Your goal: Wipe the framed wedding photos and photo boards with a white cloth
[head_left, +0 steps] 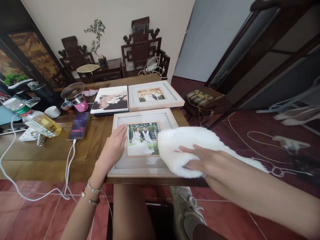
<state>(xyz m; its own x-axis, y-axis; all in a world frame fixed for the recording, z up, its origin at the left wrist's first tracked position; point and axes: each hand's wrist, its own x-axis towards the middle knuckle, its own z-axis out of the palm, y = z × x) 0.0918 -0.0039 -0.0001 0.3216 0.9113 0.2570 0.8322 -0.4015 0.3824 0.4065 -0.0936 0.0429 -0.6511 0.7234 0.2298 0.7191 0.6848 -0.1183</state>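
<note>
A light wooden picture frame (pixel 140 170) with a couple's photo in its middle lies flat at the table's front edge. My left hand (pixel 115 145) rests along its left side, fingers stretched out on the border. My right hand (pixel 200 160) grips a fluffy white cloth (pixel 195 136), which covers the right part of the frame and trails off to the right. Part of the thumb and fingers sink into the pile. Behind it lie a second wooden frame (pixel 160 106) with a smaller photo and a photo album (pixel 110 99) with a white cover.
On the wooden table (pixel 82 163) stand a pink cup (pixel 80 105) and a charging phone (pixel 79 126). A bottle of yellow liquid (pixel 41 121) lies tilted at the left. White cables (pixel 68 170) hang over the front edge. A plaid bag (pixel 200 97) sits on a stool beyond the right end.
</note>
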